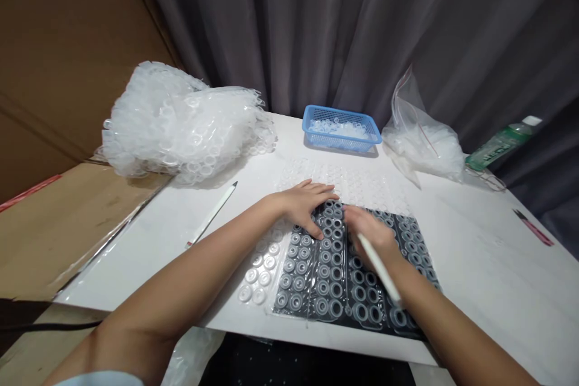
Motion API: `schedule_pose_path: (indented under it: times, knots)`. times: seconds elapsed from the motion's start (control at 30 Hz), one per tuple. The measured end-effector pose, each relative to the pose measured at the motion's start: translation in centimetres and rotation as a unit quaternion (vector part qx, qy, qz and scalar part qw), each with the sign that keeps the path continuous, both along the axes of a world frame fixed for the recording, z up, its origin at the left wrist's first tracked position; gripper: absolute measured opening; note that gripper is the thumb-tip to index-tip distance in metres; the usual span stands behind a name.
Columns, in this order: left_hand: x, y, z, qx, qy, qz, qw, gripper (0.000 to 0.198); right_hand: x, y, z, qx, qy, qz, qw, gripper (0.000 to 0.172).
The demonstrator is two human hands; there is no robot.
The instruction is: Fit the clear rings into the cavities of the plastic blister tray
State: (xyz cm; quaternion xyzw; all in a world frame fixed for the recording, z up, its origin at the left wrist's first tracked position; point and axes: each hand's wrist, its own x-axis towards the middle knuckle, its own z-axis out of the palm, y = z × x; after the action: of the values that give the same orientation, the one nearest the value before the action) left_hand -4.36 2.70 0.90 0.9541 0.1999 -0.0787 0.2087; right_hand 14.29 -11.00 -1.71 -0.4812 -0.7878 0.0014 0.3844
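My left hand (pixel 304 205) lies spread, palm down, on clear plastic sheets of round, ring-shaped parts. Under it and to its right, a black mat (pixel 346 277) backs rows of translucent rings (pixel 336 258). My right hand (pixel 373 232) is closed around a white pen-like stick (pixel 380 268), whose back end slants toward me. Slightly blurred, this hand is above the rings beside my left fingertips, and the stick's working end is hidden. Further clear sheets with round parts (pixel 257 277) extend left of the mat and beyond it.
A big heap of clear plastic strips (pixel 181 123) is at the back left. At the back stands a blue basket (pixel 341 143) of small clear pieces, with a zip bag (pixel 423 139) and green bottle (pixel 502 143) rightward. A dark-tipped white stick (pixel 212 214) and pink-handled tool (pixel 534 229) lie aside.
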Motion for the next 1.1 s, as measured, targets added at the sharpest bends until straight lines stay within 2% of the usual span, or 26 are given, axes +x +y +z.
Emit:
schedule_pose_path:
  times: [0.07,0.13,0.2,0.27,0.33,0.43,0.57,0.77,1.1]
  knots:
    - [-0.1,0.0,-0.1,-0.005,-0.013,-0.003,1.000,0.104,0.8,0.3,1.1,0.028,0.031,-0.109,0.993,0.022]
    - [-0.3,-0.1,-0.2,-0.004,-0.033,-0.009,0.999,0.102,1.5,0.4,2.5,-0.038,0.036,-0.133,0.990,0.017]
    - [-0.6,-0.3,0.1,0.003,-0.047,-0.013,0.999,0.099,1.7,0.1,3.6,-0.167,0.036,-0.074,0.983,0.016]
    - [-0.9,-0.7,0.6,0.011,-0.042,-0.010,0.999,0.099,1.4,-0.5,4.0,-0.276,0.059,-0.009,0.959,0.016]
    - [-1.1,-1.3,1.2,0.009,-0.011,0.010,1.000,0.107,0.7,-1.2,3.5,-0.314,0.100,0.018,0.944,0.017]
    - [-1.1,-2.1,1.8,-0.007,0.048,0.057,0.997,0.123,-0.4,-1.7,2.2,-0.317,0.136,0.032,0.938,0.016]
    - [-0.6,-2.9,1.6,-0.007,0.079,0.085,0.993,0.125,-0.8,-1.7,1.2,-0.310,0.118,0.053,0.942,0.017]
    - [-0.5,-2.9,0.9,-0.004,0.062,0.090,0.994,0.124,-0.7,-1.5,1.5,-0.299,0.107,0.074,0.945,0.015]
    - [-0.5,-2.8,1.0,-0.008,0.067,0.087,0.994,0.125,-0.7,-1.6,1.7,-0.292,0.100,0.081,0.948,0.014]
